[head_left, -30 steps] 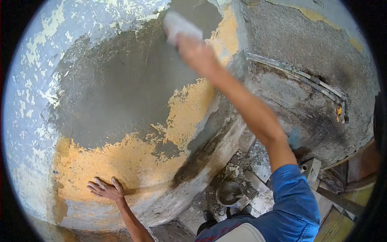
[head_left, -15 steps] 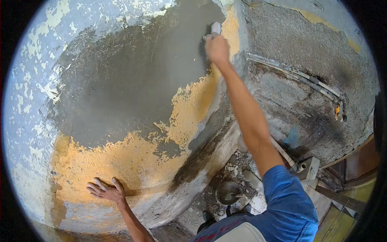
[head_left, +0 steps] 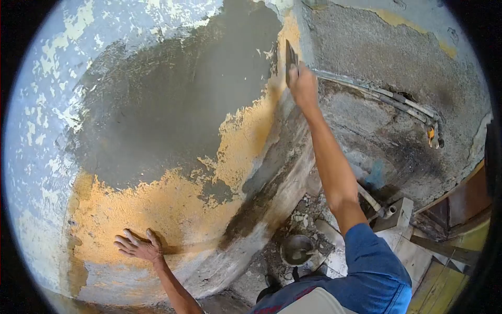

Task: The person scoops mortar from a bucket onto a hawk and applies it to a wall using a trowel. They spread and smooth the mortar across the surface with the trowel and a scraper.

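Note:
My right hand (head_left: 303,86) is closed around a plastering trowel (head_left: 290,57), its blade seen nearly edge-on near the wall corner. Just left of the blade, wet grey plaster (head_left: 204,89) covers a large part of the wall, its ragged right edge meeting a strip of bare orange wall. Lower down, my left hand (head_left: 140,247) lies flat with spread fingers against the orange wall surface (head_left: 172,214), holding nothing.
Pipes (head_left: 376,94) run along the rough adjoining wall to an orange-handled tap (head_left: 431,135). On the floor, a bucket (head_left: 297,250) with grey mix stands among rubble (head_left: 300,217). A pipe end (head_left: 389,210) juts up near my right elbow.
My right hand has moved right and slightly down with the trowel, from the plaster's edge toward the corner. The trowel has turned edge-on. My left hand stays in place.

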`<state>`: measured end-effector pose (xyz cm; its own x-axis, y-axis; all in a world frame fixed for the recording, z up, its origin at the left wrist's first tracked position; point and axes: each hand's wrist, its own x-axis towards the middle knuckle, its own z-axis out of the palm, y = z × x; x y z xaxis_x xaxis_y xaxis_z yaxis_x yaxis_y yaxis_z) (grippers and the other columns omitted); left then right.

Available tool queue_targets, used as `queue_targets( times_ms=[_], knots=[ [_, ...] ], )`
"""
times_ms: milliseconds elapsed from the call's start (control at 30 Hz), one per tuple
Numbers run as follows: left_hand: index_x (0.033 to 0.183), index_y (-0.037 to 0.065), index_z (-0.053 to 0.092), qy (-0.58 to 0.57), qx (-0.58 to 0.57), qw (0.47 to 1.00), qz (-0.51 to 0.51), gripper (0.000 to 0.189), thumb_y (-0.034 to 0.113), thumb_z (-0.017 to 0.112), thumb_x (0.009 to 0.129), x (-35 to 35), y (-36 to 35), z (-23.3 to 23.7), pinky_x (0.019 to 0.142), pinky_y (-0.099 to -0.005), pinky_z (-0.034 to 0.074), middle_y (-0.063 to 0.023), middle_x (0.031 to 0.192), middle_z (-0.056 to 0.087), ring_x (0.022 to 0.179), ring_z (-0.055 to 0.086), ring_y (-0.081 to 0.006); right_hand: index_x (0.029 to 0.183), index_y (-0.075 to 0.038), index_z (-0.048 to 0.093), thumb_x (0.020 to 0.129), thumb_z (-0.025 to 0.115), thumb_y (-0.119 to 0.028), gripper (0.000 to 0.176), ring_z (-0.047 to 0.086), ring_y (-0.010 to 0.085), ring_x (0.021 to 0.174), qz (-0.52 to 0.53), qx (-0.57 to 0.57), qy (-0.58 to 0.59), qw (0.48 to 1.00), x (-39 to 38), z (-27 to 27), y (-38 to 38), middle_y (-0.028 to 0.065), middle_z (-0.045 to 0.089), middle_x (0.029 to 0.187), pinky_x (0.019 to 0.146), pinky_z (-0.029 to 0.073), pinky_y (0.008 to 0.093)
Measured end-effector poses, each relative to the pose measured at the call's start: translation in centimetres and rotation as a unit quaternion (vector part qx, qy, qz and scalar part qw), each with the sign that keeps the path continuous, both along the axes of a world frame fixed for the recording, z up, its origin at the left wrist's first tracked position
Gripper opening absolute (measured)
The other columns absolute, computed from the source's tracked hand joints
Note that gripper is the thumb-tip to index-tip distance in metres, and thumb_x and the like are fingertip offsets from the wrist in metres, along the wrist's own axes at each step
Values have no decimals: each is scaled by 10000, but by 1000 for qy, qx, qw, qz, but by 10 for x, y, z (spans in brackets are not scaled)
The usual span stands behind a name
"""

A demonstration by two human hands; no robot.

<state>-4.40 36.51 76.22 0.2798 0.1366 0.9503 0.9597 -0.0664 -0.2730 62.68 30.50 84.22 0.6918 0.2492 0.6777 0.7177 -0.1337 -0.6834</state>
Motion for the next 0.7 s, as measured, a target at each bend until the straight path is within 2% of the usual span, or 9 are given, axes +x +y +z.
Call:
queue_targets(
  times_ms=[33, 100, 167, 300, 400, 467, 567, 633, 700],
  knots=[
    [1620, 138, 316, -3, 3, 1000, -1, 799, 647, 447, 1019, 2, -1, 0, 1222, -634, 146, -226, 1679, 223, 1560, 170, -431, 1296, -10, 637, 1013, 583, -210, 351, 699, 332, 634, -1, 3, -3, 1000, 12, -3, 22, 239, 717, 813, 602, 538, 419],
    [1618, 144, 330, -1, 8, 1000, -8, 768, 623, 449, 1029, 5, -3, 3, 1229, -630, 149, -202, 1692, 212, 1561, 167, -430, 1222, 6, 650, 1011, 590, -209, 307, 706, 341, 641, 118, 54, 46, 990, 16, -3, 60, 229, 715, 793, 598, 555, 448],
    [1616, 143, 334, -3, 12, 1000, -8, 766, 624, 445, 1030, 6, -1, 3, 1230, -630, 146, -205, 1692, 212, 1561, 164, -433, 1270, 0, 639, 1000, 594, -169, 321, 708, 320, 643, 29, -24, -50, 998, -50, 2, 74, 218, 726, 822, 589, 579, 463],
    [1606, 124, 344, 3, 0, 1000, 1, 786, 640, 444, 1023, 1, -3, 1, 1229, -621, 151, -231, 1672, 245, 1552, 192, -440, 1381, -49, 602, 966, 609, -100, 418, 698, 345, 636, 97, 57, -222, 969, -144, -22, 12, 212, 727, 872, 581, 593, 438],
    [1604, 129, 352, 8, 11, 1000, 1, 777, 635, 450, 1022, 0, -1, 1, 1227, -621, 159, -234, 1666, 259, 1547, 208, -442, 1385, -86, 610, 958, 625, -95, 427, 708, 341, 666, 108, 20, -154, 982, -107, -1, -27, 214, 723, 889, 575, 577, 437],
    [1603, 130, 353, 7, 7, 1000, -1, 774, 633, 450, 1023, 1, -3, 1, 1226, -621, 160, -234, 1666, 258, 1546, 209, -444, 1387, -124, 614, 976, 610, -149, 412, 715, 343, 720, -5, 48, -169, 984, -40, 18, -3, 210, 727, 930, 632, 568, 463],
    [1601, 131, 356, 3, 8, 1000, -1, 768, 630, 449, 1024, 3, -3, 1, 1224, -621, 163, -235, 1667, 256, 1545, 210, -447, 1374, -114, 622, 1003, 570, -234, 393, 710, 361, 759, -14, 106, -131, 986, 12, 67, 29, 215, 726, 954, 715, 553, 507],
    [1597, 135, 361, 2, 18, 1000, -9, 757, 625, 450, 1026, 2, 0, 1, 1221, -624, 164, -232, 1669, 254, 1544, 207, -452, 1392, -83, 601, 1024, 524, -297, 432, 716, 395, 818, 53, 47, -120, 990, 14, 77, 58, 216, 731, 1001, 784, 529, 547],
    [1597, 138, 360, -1, 15, 1000, -9, 754, 623, 449, 1027, 4, 0, 2, 1220, -625, 164, -230, 1669, 255, 1545, 205, -452, 1375, 12, 562, 987, 510, -159, 427, 717, 384, 869, 37, -18, -143, 989, -57, 76, 64, 235, 712, 1028, 717, 579, 508]
  ],
)
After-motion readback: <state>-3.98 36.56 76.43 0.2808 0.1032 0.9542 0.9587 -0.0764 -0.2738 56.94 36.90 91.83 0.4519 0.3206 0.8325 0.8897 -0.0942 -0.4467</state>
